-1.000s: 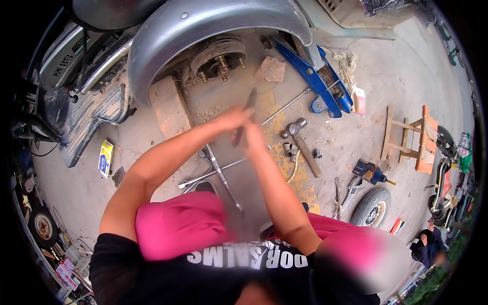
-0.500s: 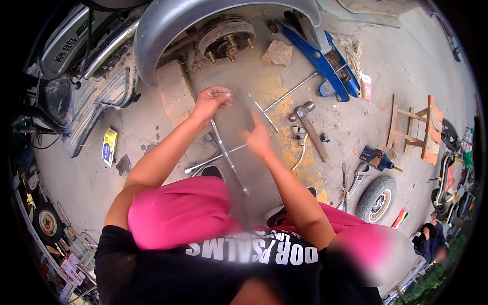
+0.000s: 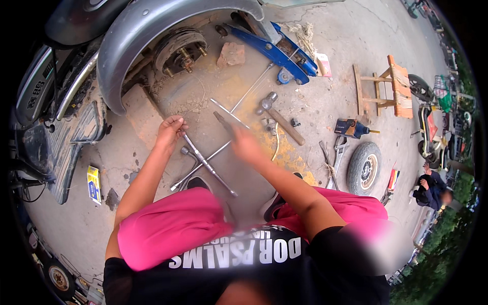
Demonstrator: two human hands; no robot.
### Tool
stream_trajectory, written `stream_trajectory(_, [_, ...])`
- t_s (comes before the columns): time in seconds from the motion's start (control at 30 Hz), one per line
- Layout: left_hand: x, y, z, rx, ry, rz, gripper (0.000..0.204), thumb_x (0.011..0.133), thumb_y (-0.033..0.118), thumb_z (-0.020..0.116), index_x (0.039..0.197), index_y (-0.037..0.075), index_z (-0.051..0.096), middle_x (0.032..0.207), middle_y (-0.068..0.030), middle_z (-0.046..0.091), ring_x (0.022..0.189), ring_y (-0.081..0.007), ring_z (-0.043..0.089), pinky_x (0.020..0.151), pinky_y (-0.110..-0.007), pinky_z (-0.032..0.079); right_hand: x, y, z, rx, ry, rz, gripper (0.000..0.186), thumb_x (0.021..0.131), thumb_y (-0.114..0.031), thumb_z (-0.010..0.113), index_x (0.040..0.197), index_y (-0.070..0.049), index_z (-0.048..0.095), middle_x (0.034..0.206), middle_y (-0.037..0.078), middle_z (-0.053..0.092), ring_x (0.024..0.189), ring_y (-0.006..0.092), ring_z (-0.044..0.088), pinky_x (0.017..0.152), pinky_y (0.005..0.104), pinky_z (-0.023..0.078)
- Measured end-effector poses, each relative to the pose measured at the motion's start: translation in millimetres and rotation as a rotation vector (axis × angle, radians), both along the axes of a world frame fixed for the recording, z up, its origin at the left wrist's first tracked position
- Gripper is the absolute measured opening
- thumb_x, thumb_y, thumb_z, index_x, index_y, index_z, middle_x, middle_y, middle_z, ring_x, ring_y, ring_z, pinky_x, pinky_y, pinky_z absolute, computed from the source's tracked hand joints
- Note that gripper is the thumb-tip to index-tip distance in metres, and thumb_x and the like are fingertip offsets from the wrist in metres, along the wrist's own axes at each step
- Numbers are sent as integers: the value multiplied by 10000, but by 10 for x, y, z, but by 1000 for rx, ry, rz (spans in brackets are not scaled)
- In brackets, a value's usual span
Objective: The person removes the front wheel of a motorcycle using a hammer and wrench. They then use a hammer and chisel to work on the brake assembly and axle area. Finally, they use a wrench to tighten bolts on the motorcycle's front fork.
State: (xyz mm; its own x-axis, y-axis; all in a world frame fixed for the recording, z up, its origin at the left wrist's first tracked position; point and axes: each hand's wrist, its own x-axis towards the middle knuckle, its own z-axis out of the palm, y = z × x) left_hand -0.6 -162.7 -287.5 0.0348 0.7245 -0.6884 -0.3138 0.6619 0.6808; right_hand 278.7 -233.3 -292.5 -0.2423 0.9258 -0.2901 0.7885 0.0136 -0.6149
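Observation:
My left hand point(image 3: 172, 134) is closed with fingertips pinched together, just above the upper end of a chrome cross-shaped lug wrench point(image 3: 204, 162) on the ground. What the pinch holds, if anything, is hidden. My right hand point(image 3: 247, 146), smeared by motion, grips a flat dark strip-like tool point(image 3: 222, 122) that points up and left; its kind is unclear. A second wrench with a bent shaft point(image 3: 185, 151) lies under the cross wrench. Beyond my left hand is a bare wheel hub with brass-coloured studs point(image 3: 186, 63), below a grey fender point(image 3: 114, 61).
A blue floor jack point(image 3: 287, 53) with a T-bar handle point(image 3: 252, 90) stands ahead. A hammer point(image 3: 284, 124), an adjustable wrench point(image 3: 339, 150), a small wheel point(image 3: 364, 169), a dark box point(image 3: 348, 127) and a wooden stool point(image 3: 399, 91) lie or stand to the right. A brick chunk point(image 3: 231, 54) is near the hub.
The view has swung to the right. My left hand has come back toward me, closer to the cross wrench's end. My right hand has moved right and nearer me with the flat tool.

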Motion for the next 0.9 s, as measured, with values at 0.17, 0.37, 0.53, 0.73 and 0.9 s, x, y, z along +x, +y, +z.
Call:
stream_trajectory(0.17, [316,-55,-83,-12,-141,-231,105,912,160,647,934,57,649,792,-5,636,683,-112,592,613,-246,477,17,-284,140,44,-176,-94,564,845,-191,623,1362,-45,450,1045,168,534,989,339,536,855,437,447])
stream_trajectory(0.37, [977,-243,-77,-69,-274,-517,135,928,159,623,937,31,665,781,-8,627,661,-100,566,613,-242,459,-90,-252,286,239,48,-433,393,884,-235,629,1198,-3,585,988,164,561,943,311,548,830,394,445])
stream_trajectory(0.53, [1325,-376,-97,-88,-301,-615,156,948,160,590,936,28,672,789,-14,630,648,-101,551,615,-242,456,-246,-104,330,-76,648,-975,354,941,-290,593,1123,12,622,833,91,638,747,156,593,728,309,489])
stream_trajectory(0.73, [1311,-379,-141,-154,-266,-520,205,956,200,582,999,10,645,842,-36,651,661,-107,571,621,-242,465,-193,-137,202,-252,967,-1102,152,910,-151,644,914,1,642,743,-8,600,667,68,519,596,242,449])
stream_trajectory(0.9, [1162,-385,-13,-277,-118,-696,302,947,281,592,1077,11,633,929,-73,666,724,-136,639,619,-251,495,95,-105,197,-80,713,-925,151,884,-134,656,875,16,636,710,53,611,652,115,531,608,282,458])
